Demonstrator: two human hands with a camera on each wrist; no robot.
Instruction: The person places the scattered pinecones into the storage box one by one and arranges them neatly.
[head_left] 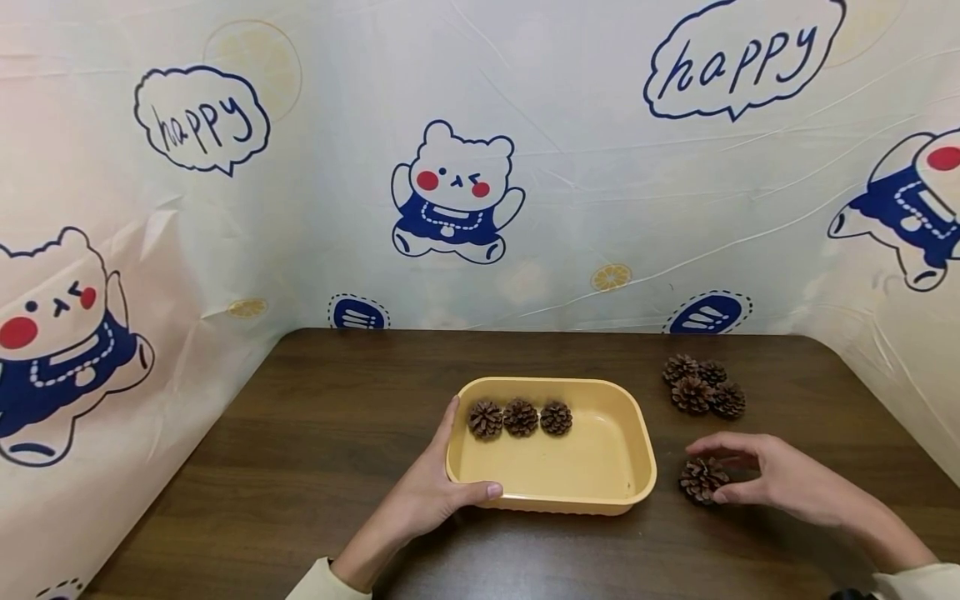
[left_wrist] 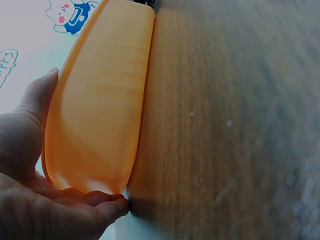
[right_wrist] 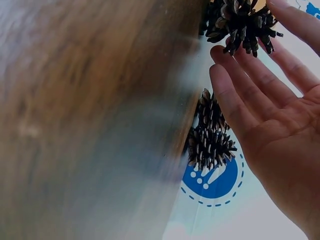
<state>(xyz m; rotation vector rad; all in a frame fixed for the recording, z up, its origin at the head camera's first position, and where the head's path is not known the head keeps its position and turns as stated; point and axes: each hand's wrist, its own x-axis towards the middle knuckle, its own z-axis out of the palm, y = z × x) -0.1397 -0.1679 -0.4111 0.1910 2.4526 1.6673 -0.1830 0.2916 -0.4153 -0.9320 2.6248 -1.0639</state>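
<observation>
A yellow plastic basin (head_left: 637, 433) stands on the table with three pine cones (head_left: 521, 417) in a row along its far inner side. My left hand (head_left: 423, 492) grips its left end, thumb over the near rim; in the left wrist view the hand (left_wrist: 30, 165) spans the outer wall (left_wrist: 100, 100). On the right, thumb and fingers of my right hand (head_left: 787, 479) curl about a single pine cone (head_left: 703, 481) at the table. The right wrist view shows this cone (right_wrist: 245, 25) between thumb and fingers, the lower fingers (right_wrist: 235, 95) reaching past it.
Several more pine cones (head_left: 693, 392) lie clustered at the back right of the dark wooden table (head_left: 337, 400). A printed cloth (head_left: 570, 183) with bears and speech bubbles hangs behind the table and along both sides.
</observation>
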